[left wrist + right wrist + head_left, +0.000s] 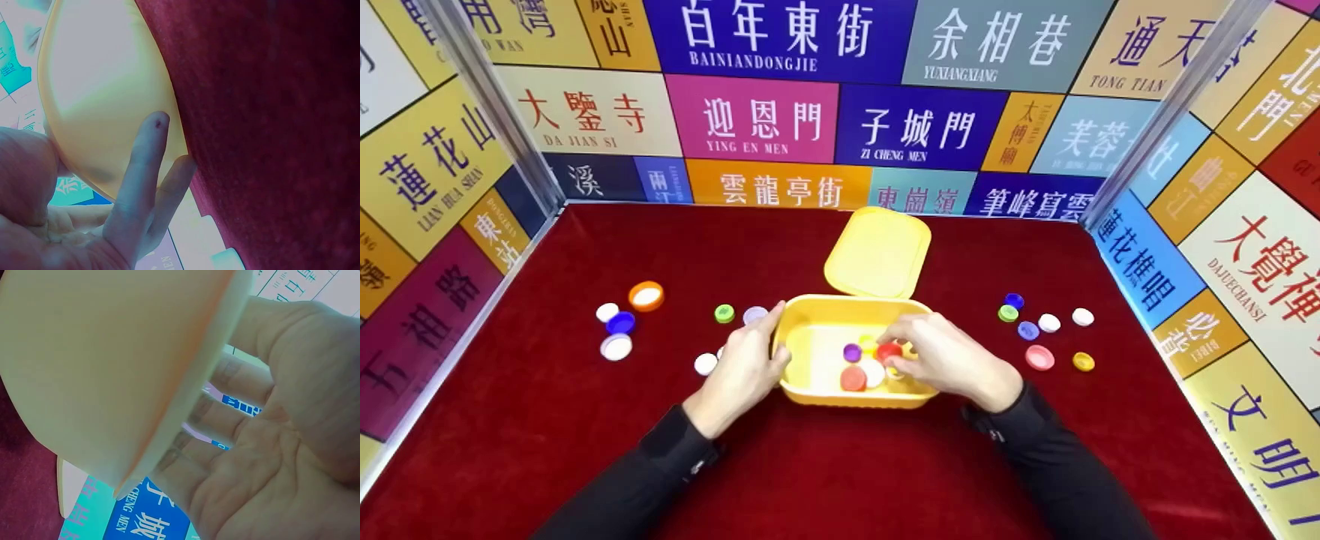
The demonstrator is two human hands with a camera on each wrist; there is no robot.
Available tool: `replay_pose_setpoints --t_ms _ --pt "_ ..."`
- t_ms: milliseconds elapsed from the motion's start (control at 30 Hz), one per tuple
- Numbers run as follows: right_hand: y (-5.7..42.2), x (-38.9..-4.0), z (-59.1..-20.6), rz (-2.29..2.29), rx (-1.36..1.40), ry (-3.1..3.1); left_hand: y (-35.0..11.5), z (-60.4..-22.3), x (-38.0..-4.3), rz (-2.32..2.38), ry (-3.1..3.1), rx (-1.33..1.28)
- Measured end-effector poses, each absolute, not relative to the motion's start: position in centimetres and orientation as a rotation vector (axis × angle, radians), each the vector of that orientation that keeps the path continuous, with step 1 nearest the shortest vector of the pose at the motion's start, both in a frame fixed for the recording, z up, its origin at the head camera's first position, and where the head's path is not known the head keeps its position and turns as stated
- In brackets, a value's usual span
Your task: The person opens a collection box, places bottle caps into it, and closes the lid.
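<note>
A yellow plastic container (855, 401) stands on the table in the head view, several bottle caps lying inside. My left hand (744, 367) grips its left end, thumb over the rim; in the left wrist view the fingers (143, 163) lie along the outer wall. My right hand (952, 356) reaches over the right rim and pinches a red cap (889, 351) inside. Beside it are a purple cap (852, 352), a coral cap (853, 379) and a white cap (873, 373). From the right wrist, the container wall (101, 371) hides the fingertips.
Behind the container lies its yellow lid (879, 253). Loose caps are scattered at the left, including an orange-rimmed one (646, 296), and at the right, including a pink one (1039, 358). A green cap (724, 313) sits near my left hand. Printed panels (765, 116) wall the dark red table.
</note>
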State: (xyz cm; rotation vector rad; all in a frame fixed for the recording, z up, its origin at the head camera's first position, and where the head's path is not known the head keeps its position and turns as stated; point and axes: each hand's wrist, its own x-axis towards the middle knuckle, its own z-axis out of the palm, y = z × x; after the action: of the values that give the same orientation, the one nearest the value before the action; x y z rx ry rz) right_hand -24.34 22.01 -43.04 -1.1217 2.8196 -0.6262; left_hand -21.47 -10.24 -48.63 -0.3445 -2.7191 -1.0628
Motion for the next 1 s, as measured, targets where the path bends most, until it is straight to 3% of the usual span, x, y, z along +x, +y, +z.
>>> replay_pose_setpoints --t_ms 1000 --pt "24.1 -26.2 -42.3 -0.760 -1.028 2.972 -10.3 -48.8 -21.5 -1.081 -2.723 -0.332"
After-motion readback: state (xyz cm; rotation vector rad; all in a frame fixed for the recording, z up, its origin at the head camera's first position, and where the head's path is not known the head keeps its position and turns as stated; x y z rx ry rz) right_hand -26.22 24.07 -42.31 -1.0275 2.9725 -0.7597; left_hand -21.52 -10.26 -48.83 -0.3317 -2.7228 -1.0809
